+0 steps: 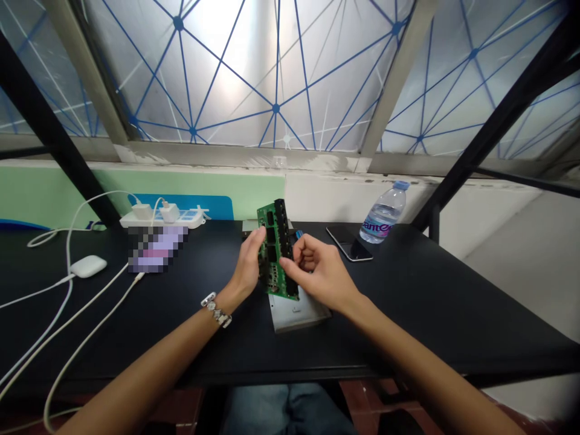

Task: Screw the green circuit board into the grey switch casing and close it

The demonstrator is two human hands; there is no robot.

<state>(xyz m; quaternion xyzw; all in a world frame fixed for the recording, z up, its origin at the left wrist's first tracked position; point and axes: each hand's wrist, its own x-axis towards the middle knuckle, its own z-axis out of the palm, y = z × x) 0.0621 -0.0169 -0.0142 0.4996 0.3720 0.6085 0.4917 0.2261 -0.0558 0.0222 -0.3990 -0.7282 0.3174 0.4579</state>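
A green circuit board [272,269] with black chips and a long black row of connectors along its right side is held up, tilted, above the table. My left hand [248,261] grips it by the left edge, the fingers hidden behind it. On the other side, my right hand [322,269] has its thumb against the connector row and its fingers curled in at that edge. Beneath the board, a grey metal casing part [296,319] lies on the black table [203,344]. A small blue object [299,234], too covered to name, shows behind my right hand.
A dark smartphone [351,244] and a water bottle [384,214] are at the back right. To the left are a power strip [194,219] with chargers, a blurred-out phone [156,254], a white earbud case [89,266] and several loose white cables [93,341]. Black posts slant up both sides.
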